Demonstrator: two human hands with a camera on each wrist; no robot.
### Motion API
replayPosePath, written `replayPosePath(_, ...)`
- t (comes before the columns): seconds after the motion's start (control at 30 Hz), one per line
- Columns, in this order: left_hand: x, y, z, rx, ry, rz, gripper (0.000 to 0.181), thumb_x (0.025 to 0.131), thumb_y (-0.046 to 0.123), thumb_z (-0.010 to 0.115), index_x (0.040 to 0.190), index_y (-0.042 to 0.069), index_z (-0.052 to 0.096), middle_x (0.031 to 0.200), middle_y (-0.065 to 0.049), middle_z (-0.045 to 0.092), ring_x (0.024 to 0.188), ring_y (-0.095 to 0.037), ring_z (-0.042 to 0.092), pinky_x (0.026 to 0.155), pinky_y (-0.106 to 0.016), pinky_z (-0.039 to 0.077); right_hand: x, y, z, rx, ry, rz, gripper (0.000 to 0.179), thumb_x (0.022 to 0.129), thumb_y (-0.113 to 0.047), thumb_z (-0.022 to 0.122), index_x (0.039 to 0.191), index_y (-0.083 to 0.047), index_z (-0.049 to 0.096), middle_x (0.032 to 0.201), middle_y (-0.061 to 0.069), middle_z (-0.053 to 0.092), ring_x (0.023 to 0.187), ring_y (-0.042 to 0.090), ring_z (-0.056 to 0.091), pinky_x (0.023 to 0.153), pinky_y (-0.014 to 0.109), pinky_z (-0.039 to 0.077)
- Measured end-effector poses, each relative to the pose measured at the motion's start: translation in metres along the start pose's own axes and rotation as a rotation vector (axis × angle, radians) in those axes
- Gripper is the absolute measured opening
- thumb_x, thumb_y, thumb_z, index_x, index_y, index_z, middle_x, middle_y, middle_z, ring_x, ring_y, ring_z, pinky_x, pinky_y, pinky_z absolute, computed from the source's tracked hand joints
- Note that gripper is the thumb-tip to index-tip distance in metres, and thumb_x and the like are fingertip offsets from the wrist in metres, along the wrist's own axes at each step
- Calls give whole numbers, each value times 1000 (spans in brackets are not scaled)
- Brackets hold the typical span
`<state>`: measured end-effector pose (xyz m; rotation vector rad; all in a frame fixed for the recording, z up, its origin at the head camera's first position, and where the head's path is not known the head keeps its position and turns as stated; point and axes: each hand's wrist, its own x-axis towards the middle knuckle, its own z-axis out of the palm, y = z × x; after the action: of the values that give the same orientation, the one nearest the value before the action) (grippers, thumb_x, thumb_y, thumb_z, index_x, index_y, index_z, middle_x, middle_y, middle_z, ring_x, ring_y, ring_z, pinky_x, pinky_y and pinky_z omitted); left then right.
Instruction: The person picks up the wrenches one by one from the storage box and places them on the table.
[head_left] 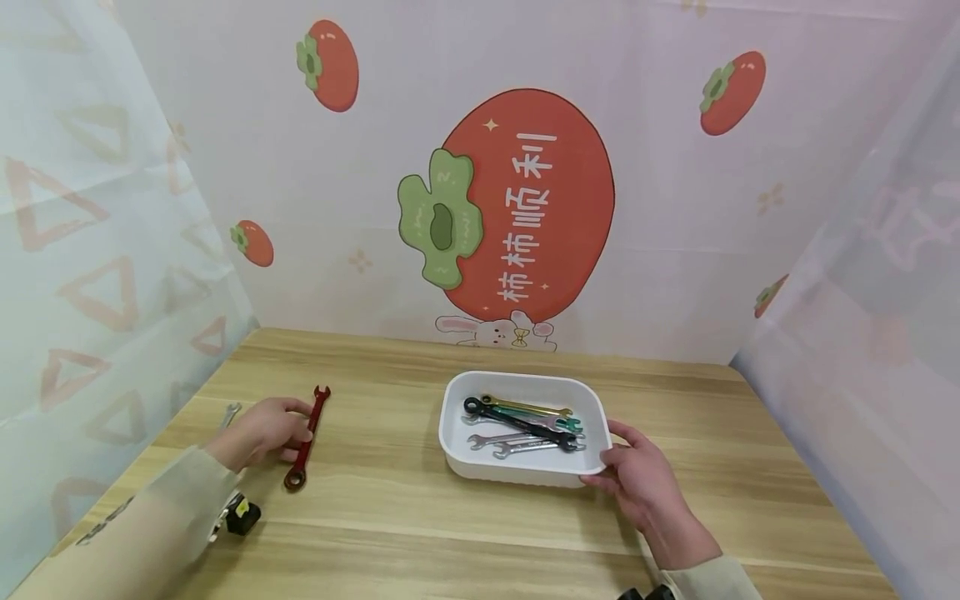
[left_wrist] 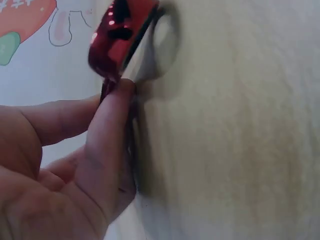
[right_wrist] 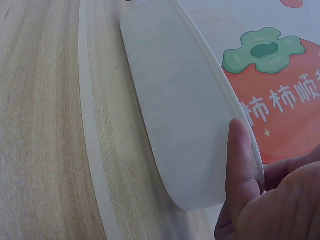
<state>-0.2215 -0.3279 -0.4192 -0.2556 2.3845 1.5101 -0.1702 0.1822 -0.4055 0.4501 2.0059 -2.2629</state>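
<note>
Red wrench pinched at left, tray steadied at right

Red wrench point(head_left: 307, 437) lies on the wooden surface point(head_left: 390, 517) left of centre, with bare wood between it and the white tray point(head_left: 525, 475). The left hand point(head_left: 258, 431) pinches its shaft. The right hand point(head_left: 637, 475) holds the tray's near right corner, thumb curled over the rim. About five wrenches point(head_left: 522, 426) lie inside; one small silver wrench point(head_left: 229, 413) lies near the left edge.

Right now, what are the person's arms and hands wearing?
Both hands are bare, with no gloves: the left hand and the right hand. Each arm has a long, pale beige sleeve reaching the wrist. A small black device, with a bit of yellow, sits at the left wrist.
</note>
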Motion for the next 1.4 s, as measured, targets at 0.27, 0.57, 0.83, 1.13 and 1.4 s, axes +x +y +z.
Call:
replayPosePath(0.27, -8, 1, -5, 77, 35, -29, 40, 89, -8, 62, 127, -13, 48, 90, -16, 62, 73, -25, 62, 62, -37, 56, 0, 2, 0, 20, -15, -14, 58, 93, 13, 39, 150, 2, 32, 135, 36, 44, 91, 37, 66, 68, 41, 60)
replayPosePath(0.57, -10, 3, -9, 177, 63, -30, 19, 86, -6, 66, 103, -8, 59, 85, -15, 58, 68, -23, 59, 58, -35, 56, 1, 1, 0, 18, -11, -10, 58, 94, 12, 39, 150, 1, 33, 136, 35, 43, 92, 37, 66, 69, 42, 60)
replayPosePath(0.83, -18, 9, -9, 281, 62, -19, 14, 84, -5, 67, 96, -7, 60, 79, -14, 59, 61, -21, 57, 54, -33, 54, 2, 3, 0, 25, -16, -18, 58, 93, 13, 40, 150, 3, 32, 134, 36, 44, 88, 36, 67, 67, 41, 60)
replayPosePath(1.13, -17, 5, -10, 307, 51, -7, 9, 92, 2, 63, 88, -5, 58, 71, -14, 58, 55, -20, 58, 52, -34, 55, 0, 1, 0, 13, -9, -14, 58, 93, 13, 40, 150, 1, 33, 135, 36, 44, 91, 37, 66, 69, 42, 60)
replayPosePath(1.4, -18, 0, -14, -212, -97, -68, 104, 95, 74, 17, 128, -20, 47, 103, -23, 66, 88, -35, 68, 78, -44, 57, 0, 0, 0, 19, -10, -6, 59, 93, 13, 40, 150, 1, 33, 136, 35, 43, 92, 37, 66, 69, 42, 60)
